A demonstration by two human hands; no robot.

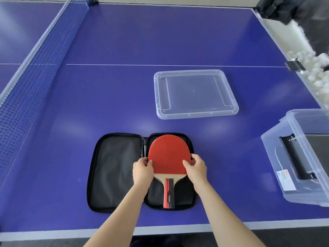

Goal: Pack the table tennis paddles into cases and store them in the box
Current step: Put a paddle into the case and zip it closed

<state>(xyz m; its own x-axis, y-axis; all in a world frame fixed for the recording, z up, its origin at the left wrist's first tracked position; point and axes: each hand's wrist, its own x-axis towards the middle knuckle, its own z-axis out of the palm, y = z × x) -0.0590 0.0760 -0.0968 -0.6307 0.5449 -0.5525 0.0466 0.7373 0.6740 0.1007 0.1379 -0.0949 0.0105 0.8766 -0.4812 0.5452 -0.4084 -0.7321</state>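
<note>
A black zip case (114, 172) lies unzipped and spread flat near the table's front edge. In its right half rests a red-faced paddle (167, 154), handle toward me. My left hand (142, 171) pinches the blade's left edge and my right hand (195, 169) pinches its right edge. At the right edge stands a clear plastic box (292, 157) with a black case (299, 157) inside it.
The box's clear lid (195, 94) lies flat on the blue table (124, 50) behind the case. The net (35, 65) runs along the left. White balls (318, 68) lie piled off the table's right side.
</note>
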